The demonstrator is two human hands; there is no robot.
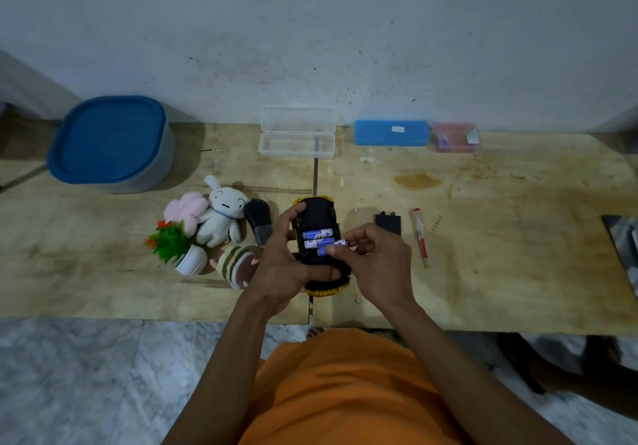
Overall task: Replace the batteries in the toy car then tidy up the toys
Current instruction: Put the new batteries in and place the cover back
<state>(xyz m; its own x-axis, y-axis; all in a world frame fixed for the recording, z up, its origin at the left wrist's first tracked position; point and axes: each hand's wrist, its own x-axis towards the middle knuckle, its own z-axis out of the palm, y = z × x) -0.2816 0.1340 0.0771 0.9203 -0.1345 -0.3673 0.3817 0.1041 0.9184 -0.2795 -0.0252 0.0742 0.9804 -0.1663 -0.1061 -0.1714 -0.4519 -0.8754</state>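
Note:
A yellow toy car [319,209] lies upside down on the wooden table, its black underside up and its battery bay open. Two blue batteries [317,234] sit in the bay. My left hand [283,265] grips the car from the left side, thumb across its near end. My right hand [373,258] pinches a third blue battery [329,247] at the bay's near slot, tilted. The black battery cover [388,223] lies to the right of the car, beside a red-handled screwdriver [420,234] and small screws [437,222].
Left of the car lie a white plush rabbit [221,215], a pink plush [183,208], a striped plush [234,261], a small potted plant [176,246] and a black remote [259,220]. A blue-lidded tub [110,142], an open clear case [297,137], a blue case [392,132] and a pink box [455,137] stand by the wall.

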